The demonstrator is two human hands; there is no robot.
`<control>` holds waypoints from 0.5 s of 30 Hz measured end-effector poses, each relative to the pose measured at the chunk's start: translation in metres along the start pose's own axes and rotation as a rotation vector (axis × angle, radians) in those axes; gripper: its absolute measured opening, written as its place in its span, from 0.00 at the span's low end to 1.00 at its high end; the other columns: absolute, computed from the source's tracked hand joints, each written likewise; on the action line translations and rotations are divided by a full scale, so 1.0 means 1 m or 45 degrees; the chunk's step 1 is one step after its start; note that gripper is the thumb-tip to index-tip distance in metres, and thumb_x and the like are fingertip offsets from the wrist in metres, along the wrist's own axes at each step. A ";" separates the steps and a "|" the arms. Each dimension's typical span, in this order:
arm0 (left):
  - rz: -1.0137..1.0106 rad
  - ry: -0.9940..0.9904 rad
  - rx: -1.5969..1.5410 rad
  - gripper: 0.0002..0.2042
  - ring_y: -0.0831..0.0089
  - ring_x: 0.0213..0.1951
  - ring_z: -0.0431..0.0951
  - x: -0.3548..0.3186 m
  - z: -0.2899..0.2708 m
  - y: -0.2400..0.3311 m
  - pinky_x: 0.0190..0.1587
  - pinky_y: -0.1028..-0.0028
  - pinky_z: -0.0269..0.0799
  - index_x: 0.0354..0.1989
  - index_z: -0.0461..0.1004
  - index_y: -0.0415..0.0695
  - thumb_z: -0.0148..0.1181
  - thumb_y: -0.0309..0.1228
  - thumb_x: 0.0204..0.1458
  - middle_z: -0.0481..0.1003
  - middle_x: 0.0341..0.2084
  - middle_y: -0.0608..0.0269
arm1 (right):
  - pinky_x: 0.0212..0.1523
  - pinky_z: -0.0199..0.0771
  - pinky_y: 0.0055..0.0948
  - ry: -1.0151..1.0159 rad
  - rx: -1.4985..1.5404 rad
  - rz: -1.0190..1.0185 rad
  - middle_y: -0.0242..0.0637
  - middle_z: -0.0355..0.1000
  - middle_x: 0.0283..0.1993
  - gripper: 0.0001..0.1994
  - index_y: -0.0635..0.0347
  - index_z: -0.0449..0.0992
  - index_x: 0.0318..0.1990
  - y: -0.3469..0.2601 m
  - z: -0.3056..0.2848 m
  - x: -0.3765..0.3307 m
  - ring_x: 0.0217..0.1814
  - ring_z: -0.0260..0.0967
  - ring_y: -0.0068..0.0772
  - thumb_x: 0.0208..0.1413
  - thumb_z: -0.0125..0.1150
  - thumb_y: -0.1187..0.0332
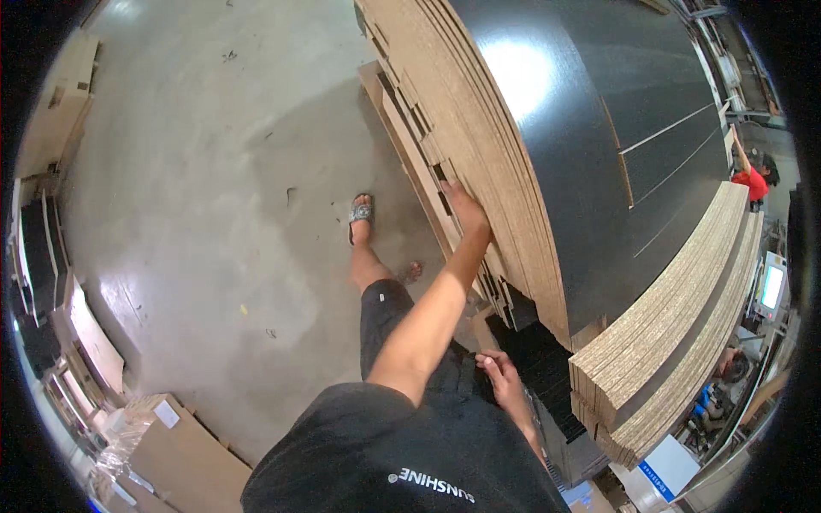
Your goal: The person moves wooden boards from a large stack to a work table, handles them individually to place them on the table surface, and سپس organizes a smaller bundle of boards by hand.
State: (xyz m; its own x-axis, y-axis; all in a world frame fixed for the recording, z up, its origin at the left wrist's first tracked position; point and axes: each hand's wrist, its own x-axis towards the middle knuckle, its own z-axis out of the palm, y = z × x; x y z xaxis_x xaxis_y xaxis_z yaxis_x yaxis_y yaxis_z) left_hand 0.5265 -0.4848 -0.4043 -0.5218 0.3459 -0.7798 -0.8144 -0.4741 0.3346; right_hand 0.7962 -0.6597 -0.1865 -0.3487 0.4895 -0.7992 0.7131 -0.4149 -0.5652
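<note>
Concrete floor (205,171) on the left is reading smooth, grey, scuffed, with small bits of debris scattered on it. Cardboard boxes (171,453) are sitting lower left, one partly wrapped in clear film; flat pale offcuts are leaning along the far left edge.

Left hand (466,209) is reaching up and forward, palm and fingers pressing flat against the edge face of the board stack (479,145). Fingers together and laid on the raw edges, not curled round anything that I can see. The stack is standing just ahead of the person, right of the sandalled foot (361,214), with spacer strips poking out at its near end.

Right hand (500,372) is sitting low by the hip, fingers bent onto the corner of a dark panel (547,368); whether it's actually clamping it, can't tell.

Judgement: to do this well, keep the flat palm square on the edges, push along the board plane, feet clear of the stack base.

Materials: particleboard cores, tan and coarse-grained at the edges, faces laminated dark grey and glossy, catching a light glare. Lower right stack (676,333) is showing the same layered edges. Someone in a red top (753,184) is working far right.
</note>
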 end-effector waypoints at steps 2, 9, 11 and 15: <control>0.068 0.050 0.133 0.43 0.48 0.78 0.51 0.007 -0.007 -0.001 0.78 0.55 0.45 0.80 0.51 0.41 0.38 0.66 0.69 0.53 0.78 0.44 | 0.68 0.69 0.36 -0.048 0.017 0.005 0.45 0.77 0.60 0.24 0.70 0.70 0.65 -0.018 0.005 0.001 0.63 0.74 0.36 0.76 0.54 0.57; -0.114 -0.408 -0.512 0.46 0.52 0.75 0.57 -0.068 0.007 0.058 0.77 0.57 0.49 0.80 0.50 0.40 0.40 0.68 0.68 0.54 0.78 0.48 | 0.64 0.72 0.35 0.111 0.128 -0.036 0.47 0.79 0.60 0.24 0.66 0.72 0.65 -0.005 -0.006 -0.010 0.62 0.76 0.36 0.74 0.56 0.54; 0.297 -0.198 0.114 0.44 0.53 0.76 0.54 -0.032 0.014 0.010 0.77 0.60 0.47 0.80 0.48 0.41 0.42 0.65 0.69 0.52 0.78 0.51 | 0.64 0.72 0.36 0.032 0.000 -0.020 0.46 0.79 0.60 0.24 0.66 0.72 0.65 -0.018 0.002 -0.008 0.62 0.75 0.37 0.75 0.56 0.54; 0.510 -0.136 0.304 0.40 0.56 0.81 0.40 -0.050 0.023 0.026 0.81 0.59 0.37 0.83 0.35 0.43 0.40 0.56 0.74 0.38 0.82 0.49 | 0.66 0.71 0.37 -0.001 -0.019 0.021 0.45 0.78 0.61 0.25 0.64 0.72 0.66 -0.038 0.013 -0.016 0.65 0.74 0.38 0.75 0.55 0.53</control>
State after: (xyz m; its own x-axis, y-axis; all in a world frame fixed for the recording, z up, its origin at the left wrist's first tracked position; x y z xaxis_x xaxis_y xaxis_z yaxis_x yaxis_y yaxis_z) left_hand 0.5260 -0.4958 -0.3443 -0.8196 0.2608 -0.5101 -0.5728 -0.3918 0.7200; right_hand 0.7662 -0.6618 -0.1553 -0.3373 0.4818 -0.8088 0.7278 -0.4115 -0.5487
